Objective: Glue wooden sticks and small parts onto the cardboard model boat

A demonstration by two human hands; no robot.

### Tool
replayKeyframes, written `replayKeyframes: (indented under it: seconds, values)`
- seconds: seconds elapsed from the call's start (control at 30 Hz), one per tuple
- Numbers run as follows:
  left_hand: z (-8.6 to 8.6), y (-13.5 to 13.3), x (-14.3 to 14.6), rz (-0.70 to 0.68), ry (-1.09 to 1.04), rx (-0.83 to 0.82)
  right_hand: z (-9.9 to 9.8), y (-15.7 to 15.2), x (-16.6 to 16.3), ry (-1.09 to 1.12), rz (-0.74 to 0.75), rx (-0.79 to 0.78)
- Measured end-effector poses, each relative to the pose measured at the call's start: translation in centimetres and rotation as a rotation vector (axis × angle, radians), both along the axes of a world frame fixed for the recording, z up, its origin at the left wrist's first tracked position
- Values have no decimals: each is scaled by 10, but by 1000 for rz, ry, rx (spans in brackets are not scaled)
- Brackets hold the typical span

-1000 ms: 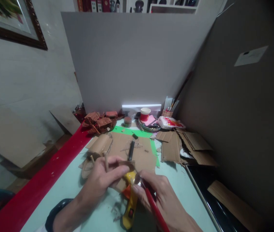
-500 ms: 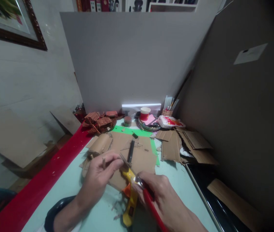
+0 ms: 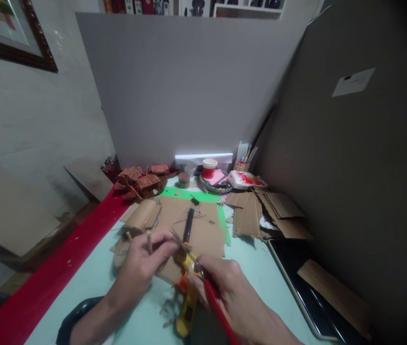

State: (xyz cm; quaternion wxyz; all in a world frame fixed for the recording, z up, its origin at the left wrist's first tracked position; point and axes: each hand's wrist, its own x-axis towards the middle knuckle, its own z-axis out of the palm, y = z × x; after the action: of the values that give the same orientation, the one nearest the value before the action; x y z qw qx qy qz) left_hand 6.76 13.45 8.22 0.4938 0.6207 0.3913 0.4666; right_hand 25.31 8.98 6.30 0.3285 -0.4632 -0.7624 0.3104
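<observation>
My right hand [image 3: 225,282] is closed around red-handled scissors [image 3: 215,299], whose thin metal blades point up and left toward my left fingertips. My left hand [image 3: 149,261] is closed in a pinch beside the blade tips. A small brown cardboard piece [image 3: 149,242] sticks up between its fingers; whatever lies at the fingertips is too small to make out. Beneath and between both hands lies a yellow glue gun [image 3: 188,311] with an orange trigger, partly covered by my right hand. A black stick-like thing [image 3: 189,226] rests on the cardboard sheet [image 3: 208,235] just beyond the blades.
Cardboard pieces [image 3: 247,218] are piled at right, beside a black tray-like panel [image 3: 289,268]. Reddish-brown model parts [image 3: 147,182] sit back left. A red-and-white cup [image 3: 209,168], a jar [image 3: 183,180] and a white-red packet [image 3: 246,179] stand along the back before a grey board [image 3: 189,86].
The whole view has shifted slightly, so things appear further left. Both hands keep nearly the same pose, with the scissor blades still by my left fingertips.
</observation>
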Motion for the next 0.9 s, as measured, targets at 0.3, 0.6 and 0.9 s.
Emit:
replayKeyframes:
  seconds: [0.3, 0.6, 0.9]
  values:
    - [0, -1, 3, 21, -346, -209, 11, 6, 9, 140, -200, 30]
    - [0, -7, -1, -166, -120, -257, 17, 6, 7, 542, 34, -377]
    - [-4, -12, 9, -187, 59, -156, 17, -1, -4, 584, 18, -460]
